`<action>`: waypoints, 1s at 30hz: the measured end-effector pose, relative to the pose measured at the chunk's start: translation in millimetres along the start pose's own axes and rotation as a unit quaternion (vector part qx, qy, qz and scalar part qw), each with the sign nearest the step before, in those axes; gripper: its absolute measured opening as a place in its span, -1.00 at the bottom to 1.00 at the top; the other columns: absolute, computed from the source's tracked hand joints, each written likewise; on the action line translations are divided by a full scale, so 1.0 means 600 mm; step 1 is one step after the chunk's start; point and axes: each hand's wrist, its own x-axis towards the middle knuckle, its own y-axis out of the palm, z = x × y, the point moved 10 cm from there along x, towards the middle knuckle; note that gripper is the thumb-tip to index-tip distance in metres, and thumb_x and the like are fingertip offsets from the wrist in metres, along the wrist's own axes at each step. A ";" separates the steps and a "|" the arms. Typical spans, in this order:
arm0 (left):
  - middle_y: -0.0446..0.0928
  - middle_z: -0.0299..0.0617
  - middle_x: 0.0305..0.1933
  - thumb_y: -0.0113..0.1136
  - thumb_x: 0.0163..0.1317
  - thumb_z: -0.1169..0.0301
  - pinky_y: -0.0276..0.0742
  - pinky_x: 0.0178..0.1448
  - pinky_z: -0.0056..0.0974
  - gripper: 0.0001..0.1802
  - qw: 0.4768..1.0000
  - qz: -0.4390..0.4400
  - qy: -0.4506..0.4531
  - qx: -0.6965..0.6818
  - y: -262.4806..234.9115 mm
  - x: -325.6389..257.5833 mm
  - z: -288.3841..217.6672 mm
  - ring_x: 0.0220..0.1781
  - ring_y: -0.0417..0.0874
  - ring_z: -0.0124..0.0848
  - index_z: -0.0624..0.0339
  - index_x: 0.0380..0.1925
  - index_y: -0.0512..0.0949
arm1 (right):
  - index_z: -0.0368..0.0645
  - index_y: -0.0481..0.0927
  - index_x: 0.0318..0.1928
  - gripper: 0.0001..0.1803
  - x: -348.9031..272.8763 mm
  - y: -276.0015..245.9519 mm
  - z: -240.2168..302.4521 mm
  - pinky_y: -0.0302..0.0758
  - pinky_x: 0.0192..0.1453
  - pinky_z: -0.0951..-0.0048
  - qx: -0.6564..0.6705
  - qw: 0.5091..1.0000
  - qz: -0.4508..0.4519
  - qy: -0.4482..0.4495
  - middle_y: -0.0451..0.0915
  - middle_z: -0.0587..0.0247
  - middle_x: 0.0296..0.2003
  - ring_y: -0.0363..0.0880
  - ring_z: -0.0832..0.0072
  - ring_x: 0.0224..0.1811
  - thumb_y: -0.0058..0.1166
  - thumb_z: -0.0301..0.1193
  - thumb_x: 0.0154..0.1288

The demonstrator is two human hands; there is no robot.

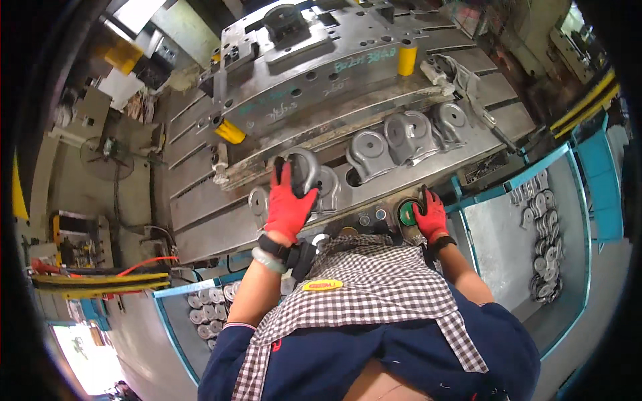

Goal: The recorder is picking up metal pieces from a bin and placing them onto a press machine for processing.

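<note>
My left hand (289, 208), in a red glove with black fingertips, has its fingers over a grey stamped metal part (304, 166) with a rounded end. That part leans among similar pieces, one being a metal part (328, 187) just to its right, at the near edge of the machine bed. In a matching glove, my right hand (432, 215) rests at a round green push button (406, 212), thumb on it and the other fingers stretched forward. More formed parts (370, 148) stand in a row along the bed, right of my left hand.
A heavy steel die block (314, 83) lies beyond the parts, with a yellow cylinder (230, 131) and another yellow cylinder (406, 60) at its front. A blue-edged bin (498, 230) at right holds stacked parts; another bin (184, 291) is at lower left. A rod-like tool (501, 136) lies on the bed.
</note>
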 end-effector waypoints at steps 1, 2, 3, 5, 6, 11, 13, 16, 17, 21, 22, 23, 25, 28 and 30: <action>0.02 0.23 0.31 0.31 -0.12 0.20 0.20 0.27 -0.08 -0.12 0.999 0.018 -0.011 0.025 0.018 -0.007 0.012 0.28 0.17 0.10 0.21 0.22 0.15 | -0.13 0.23 0.20 -0.30 0.002 -0.015 0.021 0.24 0.18 0.16 -0.001 0.999 -0.010 -0.032 0.30 -0.11 0.09 0.28 0.00 0.12 0.03 -0.07 0.10; 0.01 0.24 0.31 0.31 -0.12 0.17 0.23 0.25 -0.07 -0.12 0.998 0.039 -0.019 0.050 0.037 -0.011 0.022 0.25 0.21 0.12 0.21 0.22 0.16 | -0.12 0.26 0.19 -0.32 0.002 -0.027 0.040 0.26 0.16 0.16 0.000 0.998 -0.021 -0.060 0.33 -0.07 0.09 0.30 0.02 0.10 0.03 -0.07 0.10; 0.01 0.21 0.32 0.29 -0.14 0.15 0.26 0.22 -0.06 -0.12 0.998 0.038 0.014 0.057 0.048 -0.013 0.018 0.22 0.26 0.12 0.17 0.22 0.16 | -0.12 0.29 0.16 -0.37 0.002 -0.033 0.060 0.27 0.14 0.16 0.016 0.996 -0.020 -0.088 0.36 -0.05 0.05 0.31 0.03 0.08 0.03 -0.10 0.11; 0.00 0.15 0.34 0.27 -0.14 0.11 0.31 0.18 -0.08 -0.12 0.993 0.066 -0.018 0.095 0.073 -0.023 0.020 0.16 0.31 0.14 0.10 0.22 0.17 | -0.12 0.36 0.11 -0.45 0.001 -0.043 0.097 0.29 0.11 0.18 0.047 0.988 -0.017 -0.143 0.42 -0.03 -0.01 0.35 0.05 0.05 0.03 -0.16 0.12; -0.01 0.13 0.34 0.26 -0.13 0.09 0.32 0.17 -0.07 -0.13 0.990 0.082 -0.030 0.108 0.080 -0.028 0.018 0.14 0.32 0.15 0.08 0.22 0.18 | -0.13 0.37 0.09 -0.47 0.000 -0.041 0.111 0.30 0.10 0.18 0.071 0.985 -0.002 -0.158 0.44 -0.02 -0.04 0.36 0.06 0.03 0.02 -0.18 0.12; 0.01 0.28 0.30 0.21 -0.05 0.04 0.28 0.21 -0.02 -0.17 0.984 0.141 -0.001 0.112 0.101 -0.041 0.014 0.21 0.25 0.17 0.11 0.22 0.17 | -0.15 0.41 0.05 -0.57 -0.013 -0.030 0.200 0.33 0.07 0.19 0.114 0.966 0.088 -0.215 0.49 0.00 -0.09 0.41 0.09 -0.02 -0.04 -0.26 0.17; 0.02 0.24 0.31 0.18 0.00 0.03 0.24 0.23 -0.03 -0.20 0.982 0.147 -0.003 0.116 0.094 -0.043 0.013 0.23 0.22 0.17 0.10 0.22 0.17 | -0.16 0.41 0.04 -0.60 -0.020 -0.021 0.239 0.33 0.09 0.20 0.151 0.951 0.121 -0.239 0.48 -0.01 -0.08 0.40 0.10 0.01 -0.08 -0.31 0.20; 0.05 0.19 0.31 0.16 0.02 0.05 0.19 0.27 -0.06 -0.22 0.996 0.059 0.016 0.072 0.077 -0.048 0.034 0.25 0.19 0.14 0.10 0.22 0.17 | -0.18 0.39 0.06 -0.59 -0.017 -0.014 0.307 0.32 0.12 0.22 0.180 0.942 0.173 -0.225 0.46 -0.03 -0.04 0.38 0.10 0.05 -0.08 -0.33 0.20; 0.13 0.13 0.28 0.16 0.07 0.12 0.16 0.29 -0.09 -0.28 0.999 0.027 0.024 0.032 0.066 -0.056 0.036 0.26 0.20 0.07 0.12 0.21 0.19 | -0.20 0.38 0.07 -0.58 -0.013 -0.009 0.321 0.30 0.14 0.26 0.203 0.934 0.168 -0.241 0.44 -0.04 -0.02 0.36 0.09 0.08 -0.08 -0.30 0.22; 0.22 0.16 0.20 0.15 0.10 0.17 0.21 0.26 -0.12 -0.32 0.988 -0.021 -0.049 -0.144 0.013 -0.111 0.087 0.23 0.25 0.03 0.19 0.19 0.20 | -0.21 0.36 0.09 -0.53 0.028 0.000 0.350 0.28 0.18 0.32 0.254 0.943 0.107 -0.184 0.40 -0.06 0.03 0.34 0.09 0.11 -0.07 -0.20 0.26; 0.26 0.16 0.17 0.14 0.11 0.16 0.23 0.24 -0.14 -0.33 0.983 -0.031 -0.087 -0.156 0.022 -0.129 0.126 0.20 0.28 0.02 0.20 0.19 0.21 | -0.22 0.35 0.10 -0.52 0.043 0.008 0.350 0.27 0.19 0.32 0.251 0.946 0.092 -0.184 0.39 -0.07 0.04 0.32 0.09 0.12 -0.08 -0.19 0.26; 0.26 0.16 0.16 0.14 0.12 0.14 0.22 0.24 -0.14 -0.32 0.976 -0.015 -0.106 -0.188 0.027 -0.143 0.144 0.21 0.28 0.01 0.21 0.19 0.20 | -0.22 0.35 0.10 -0.52 0.062 0.028 0.337 0.26 0.20 0.31 0.250 0.947 0.077 -0.184 0.38 -0.09 0.05 0.31 0.08 0.13 -0.08 -0.19 0.26; 0.26 0.17 0.17 0.11 0.13 0.11 0.23 0.24 -0.14 -0.30 0.966 0.009 -0.118 -0.231 0.039 -0.158 0.167 0.22 0.28 0.00 0.22 0.21 0.17 | -0.24 0.32 0.12 -0.48 0.092 0.069 0.317 0.21 0.23 0.30 0.218 0.946 0.049 -0.235 0.34 -0.13 0.08 0.26 0.06 0.17 -0.10 -0.16 0.27; 0.24 0.18 0.20 0.08 0.15 0.07 0.25 0.22 -0.14 -0.24 0.972 0.020 -0.084 -0.220 0.078 -0.174 0.200 0.21 0.29 0.00 0.22 0.25 0.09 | -0.25 0.30 0.13 -0.45 0.099 0.075 0.363 0.18 0.25 0.28 0.220 0.953 0.101 -0.184 0.31 -0.14 0.11 0.22 0.05 0.19 -0.11 -0.12 0.27; 0.27 0.20 0.18 0.06 0.15 0.04 0.28 0.19 -0.14 -0.19 0.969 0.059 -0.102 -0.219 0.100 -0.165 0.186 0.18 0.33 0.03 0.23 0.27 0.01 | -0.20 0.36 0.08 -0.47 0.113 0.080 0.376 0.26 0.17 0.24 0.185 0.959 0.108 -0.184 0.40 -0.12 0.02 0.31 0.03 0.11 -0.12 -0.08 0.26</action>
